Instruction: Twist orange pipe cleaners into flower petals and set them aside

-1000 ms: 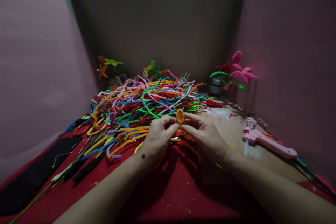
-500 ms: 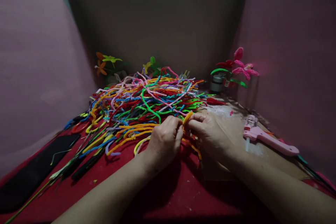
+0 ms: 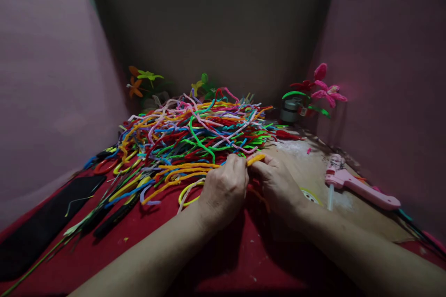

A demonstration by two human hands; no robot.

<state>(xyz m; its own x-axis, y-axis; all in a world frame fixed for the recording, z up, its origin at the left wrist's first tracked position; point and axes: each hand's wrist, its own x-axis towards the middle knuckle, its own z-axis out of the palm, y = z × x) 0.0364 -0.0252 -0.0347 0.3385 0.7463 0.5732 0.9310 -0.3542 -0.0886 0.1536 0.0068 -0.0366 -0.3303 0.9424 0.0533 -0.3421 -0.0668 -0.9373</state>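
Note:
Both hands meet over the front of the table, closed around an orange pipe cleaner [image 3: 256, 159]. My left hand [image 3: 226, 190] is curled, its fingertips pressed at the left end of the visible orange piece. My right hand [image 3: 277, 183] pinches the same piece from the right; a darker orange length hangs beneath it. The fingers hide how the piece is bent. Just behind lies a big tangled heap of coloured pipe cleaners [image 3: 195, 130], with several loose orange pipe cleaners [image 3: 188, 167] beside my left hand.
A pink glue gun [image 3: 362, 188] rests on a cardboard sheet [image 3: 299, 158] at right, near a yellow spool [image 3: 310, 196]. Pipe-cleaner flowers [image 3: 327, 93] stand behind. Scissors handles [image 3: 127, 163] and a black flat object [image 3: 52, 222] lie on the red cloth [image 3: 139, 250] at left.
The orange piece has tipped from steep to nearly level, and my left hand has turned and shifted slightly right. The yellow spool now shows beside my right wrist.

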